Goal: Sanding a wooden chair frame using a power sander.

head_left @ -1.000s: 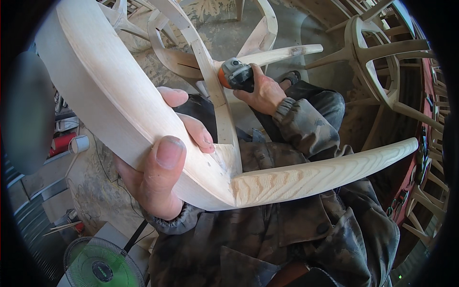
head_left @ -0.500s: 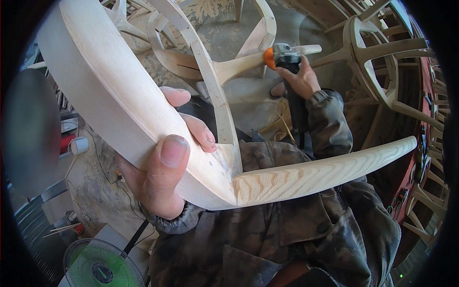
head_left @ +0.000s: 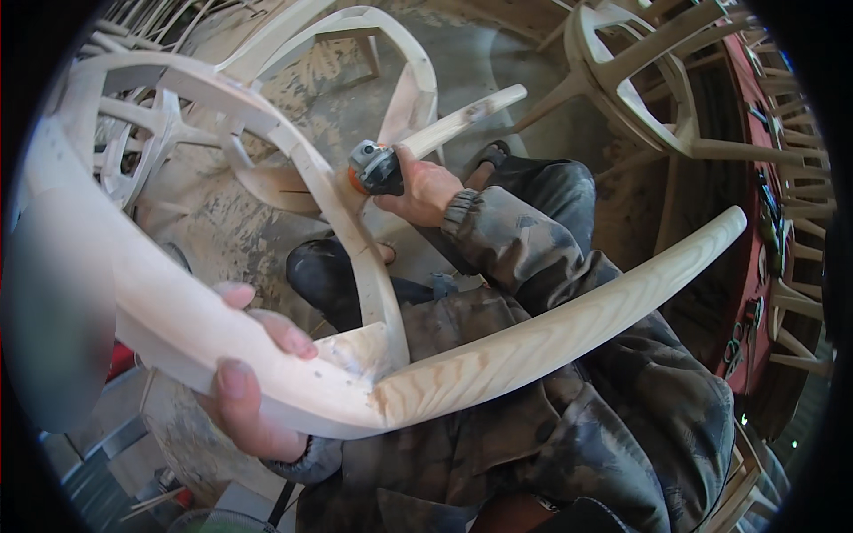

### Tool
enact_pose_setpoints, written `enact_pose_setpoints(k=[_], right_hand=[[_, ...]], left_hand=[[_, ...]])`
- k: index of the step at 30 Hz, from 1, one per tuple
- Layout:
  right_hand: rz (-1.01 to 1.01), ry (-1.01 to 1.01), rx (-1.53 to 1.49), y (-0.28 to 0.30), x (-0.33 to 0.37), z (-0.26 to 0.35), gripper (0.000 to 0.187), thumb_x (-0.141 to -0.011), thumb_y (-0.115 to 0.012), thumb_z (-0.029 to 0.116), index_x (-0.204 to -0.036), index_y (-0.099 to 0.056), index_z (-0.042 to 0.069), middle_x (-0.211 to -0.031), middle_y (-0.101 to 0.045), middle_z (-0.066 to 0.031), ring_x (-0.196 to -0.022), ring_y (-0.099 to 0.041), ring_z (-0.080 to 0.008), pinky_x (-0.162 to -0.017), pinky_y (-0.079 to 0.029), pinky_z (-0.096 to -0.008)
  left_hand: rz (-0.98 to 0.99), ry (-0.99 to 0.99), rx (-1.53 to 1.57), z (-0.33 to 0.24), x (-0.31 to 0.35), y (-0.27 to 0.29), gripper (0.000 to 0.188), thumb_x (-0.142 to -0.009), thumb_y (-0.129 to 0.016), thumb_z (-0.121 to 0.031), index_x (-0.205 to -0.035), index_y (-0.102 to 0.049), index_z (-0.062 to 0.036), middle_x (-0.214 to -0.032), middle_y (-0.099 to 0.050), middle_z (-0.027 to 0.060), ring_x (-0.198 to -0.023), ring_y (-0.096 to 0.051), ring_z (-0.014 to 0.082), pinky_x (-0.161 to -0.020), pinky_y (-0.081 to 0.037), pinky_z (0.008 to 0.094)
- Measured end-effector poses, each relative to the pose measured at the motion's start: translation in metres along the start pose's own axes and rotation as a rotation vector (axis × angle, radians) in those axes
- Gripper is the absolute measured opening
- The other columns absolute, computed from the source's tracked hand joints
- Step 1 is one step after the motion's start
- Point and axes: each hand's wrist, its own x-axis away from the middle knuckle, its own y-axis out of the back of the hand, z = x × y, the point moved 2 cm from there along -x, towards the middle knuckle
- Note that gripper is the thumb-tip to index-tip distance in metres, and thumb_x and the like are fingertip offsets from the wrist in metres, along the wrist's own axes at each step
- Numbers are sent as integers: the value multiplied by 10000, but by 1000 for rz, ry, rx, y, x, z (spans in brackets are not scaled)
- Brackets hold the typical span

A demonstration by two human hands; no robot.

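A pale, unpainted wooden chair frame [head_left: 187, 333] with curved rails lies across my lap, tilted toward me. My left hand [head_left: 247, 416] is closed around its thick rail at the lower left, thumb on the near side and fingers over the far side. From the joint beside that hand, a tapered leg [head_left: 569, 329] with wavy grain runs up to the right. My right hand [head_left: 428, 191] grips an angle grinder [head_left: 380, 169] with a grey head and an orange disc. The disc is at the far joint, where another leg [head_left: 475, 115] meets the rail; whether it touches is hidden.
More chair frames stand on the dusty floor, one at the upper right [head_left: 613, 71]. Along the right edge, a red surface [head_left: 755, 293] carries scissors and small tools. A blurred dark shape [head_left: 62, 302] covers the left rim. Part of a fan guard [head_left: 218, 522] shows at the bottom.
My right hand has brought the grinder left and down in the picture, from along the far leg to its joint. The frame appears lower and farther left, still held by my left hand.
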Motion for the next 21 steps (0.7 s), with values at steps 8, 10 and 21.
enact_pose_setpoints(k=[8,10,21], right_hand=[[-281,-241,41,106,13,-117,923,-739,-769,486,-1374,-385,-63,-1117,-650,-296,-1077,-642,-393,-948,-495,-412],[-298,-234,8,113,0,-120,921,-732,-773,491,-1364,-398,-63,-1104,-656,-289,-1068,-647,-388,-945,-496,-409],[-96,-30,-35,37,24,-68,870,-765,-761,430,-1417,-316,63,-1037,-660,-302,-999,-641,-458,-880,-514,-481]], left_hand=[[191,77,-10,4,0,12,644,-916,-515,-351,-1388,-352,56,-1278,-496,203,-745,-550,188,-606,-471,297],[174,64,-49,-9,2,15,643,-915,-514,-356,-1378,-357,60,-1267,-499,201,-748,-549,186,-611,-470,298],[188,147,-3,-5,-8,15,618,-952,-512,-351,-1374,-334,65,-1282,-481,179,-805,-534,179,-680,-470,308]])
